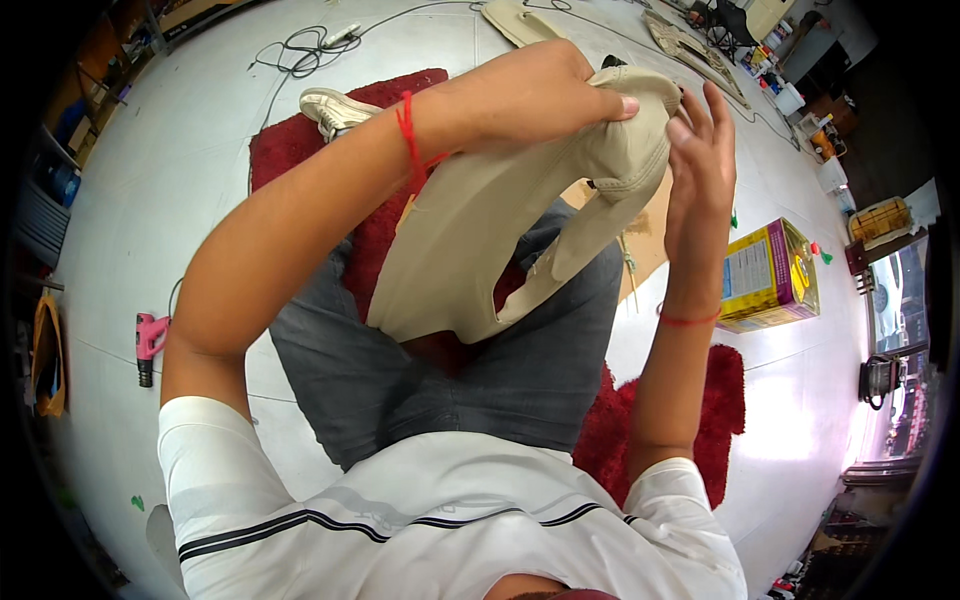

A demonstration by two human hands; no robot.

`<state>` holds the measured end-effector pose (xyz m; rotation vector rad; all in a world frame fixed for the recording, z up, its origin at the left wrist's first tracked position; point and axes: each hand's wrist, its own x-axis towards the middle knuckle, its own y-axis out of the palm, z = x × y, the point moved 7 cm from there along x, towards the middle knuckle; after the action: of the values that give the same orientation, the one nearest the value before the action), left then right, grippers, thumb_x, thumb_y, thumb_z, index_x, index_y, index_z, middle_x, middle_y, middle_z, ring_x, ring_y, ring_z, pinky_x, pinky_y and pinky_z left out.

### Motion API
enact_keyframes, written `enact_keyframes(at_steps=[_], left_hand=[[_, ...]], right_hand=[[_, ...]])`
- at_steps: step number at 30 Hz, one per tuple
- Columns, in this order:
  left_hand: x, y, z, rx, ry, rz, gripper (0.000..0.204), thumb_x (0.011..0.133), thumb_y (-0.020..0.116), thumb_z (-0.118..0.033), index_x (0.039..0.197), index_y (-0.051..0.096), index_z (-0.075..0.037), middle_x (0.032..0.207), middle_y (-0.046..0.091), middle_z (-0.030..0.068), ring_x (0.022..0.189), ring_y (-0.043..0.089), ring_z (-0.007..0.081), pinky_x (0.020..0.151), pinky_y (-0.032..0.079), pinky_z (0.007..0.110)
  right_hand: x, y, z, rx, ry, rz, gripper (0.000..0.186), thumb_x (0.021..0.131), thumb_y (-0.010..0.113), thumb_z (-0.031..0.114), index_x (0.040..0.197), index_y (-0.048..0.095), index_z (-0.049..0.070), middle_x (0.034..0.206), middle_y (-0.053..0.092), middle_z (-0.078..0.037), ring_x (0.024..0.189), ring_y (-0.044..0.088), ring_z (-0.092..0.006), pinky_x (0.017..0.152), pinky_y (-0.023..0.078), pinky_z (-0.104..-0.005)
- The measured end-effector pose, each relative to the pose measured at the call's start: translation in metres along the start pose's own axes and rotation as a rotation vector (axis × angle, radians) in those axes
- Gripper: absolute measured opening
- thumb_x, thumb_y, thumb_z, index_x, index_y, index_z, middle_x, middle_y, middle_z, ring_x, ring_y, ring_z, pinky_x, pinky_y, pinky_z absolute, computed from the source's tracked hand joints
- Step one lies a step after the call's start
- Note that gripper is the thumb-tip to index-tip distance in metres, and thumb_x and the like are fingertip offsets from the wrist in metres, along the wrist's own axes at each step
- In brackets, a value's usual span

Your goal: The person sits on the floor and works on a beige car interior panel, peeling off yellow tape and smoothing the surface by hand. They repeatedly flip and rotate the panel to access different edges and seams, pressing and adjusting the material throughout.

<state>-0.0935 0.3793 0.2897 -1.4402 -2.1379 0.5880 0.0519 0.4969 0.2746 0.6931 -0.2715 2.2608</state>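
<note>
Across my lap I hold a beige leather-covered trim panel (455,235), a curved piece with a large opening and a stitched seam near its upper end. My left hand (540,95) grips that far upper end, its thumb pressed on the beige covering and its other fingers mostly hidden behind. Close against the panel's right edge is my right hand (700,165), fingers raised and apart. Its thumb side appears to touch the covering there. The panel's lower end rests between my thighs.
A dark red rug (725,420) lies under me. To the right stand a yellow and purple metal can (768,275) and a piece of cardboard (648,225). A pink heat gun (150,340) is at left. Cables with a white power strip (343,36) and another beige panel (520,22) lie ahead.
</note>
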Motion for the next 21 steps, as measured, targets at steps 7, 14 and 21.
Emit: enact_keyframes(at_steps=[7, 14, 21], left_hand=[[0.01, 0.018, -0.021, 0.128, 0.375, -0.045, 0.036, 0.1, 0.054, -0.031, 0.109, 0.071, -0.001, 0.096, 0.071, 0.0165, 0.092, 0.066, 0.0263, 0.088, 0.05, 0.039], [0.01, 0.023, -0.037, 0.361, 0.48, -0.069, 0.028, 0.101, 0.047, -0.023, 0.108, 0.061, -0.001, 0.097, 0.069, 0.0222, 0.09, 0.063, 0.0326, 0.087, 0.049, 0.04], [0.038, 0.023, -0.026, 0.336, 0.49, -0.031, 0.026, 0.096, 0.058, -0.019, 0.11, 0.064, 0.003, 0.099, 0.072, 0.029, 0.094, 0.071, 0.0452, 0.083, 0.056, 0.05]], right_hand=[[-0.018, 0.005, -0.004, 0.104, 0.2, -0.073, 0.105, 0.081, 0.078, 0.02, 0.161, 0.019, -0.012, 0.16, 0.036, -0.032, 0.144, 0.046, -0.0344, 0.115, 0.041, -0.0376], [-0.007, -0.003, -0.014, -0.024, 0.179, -0.062, 0.097, 0.088, 0.073, 0.019, 0.163, 0.018, -0.009, 0.154, 0.044, -0.026, 0.131, 0.056, -0.03, 0.109, 0.047, -0.036], [-0.016, -0.003, -0.005, -0.214, 0.036, -0.049, 0.109, 0.086, 0.079, 0.03, 0.163, 0.014, -0.01, 0.157, 0.042, -0.033, 0.131, 0.058, -0.0322, 0.107, 0.049, -0.0369]])
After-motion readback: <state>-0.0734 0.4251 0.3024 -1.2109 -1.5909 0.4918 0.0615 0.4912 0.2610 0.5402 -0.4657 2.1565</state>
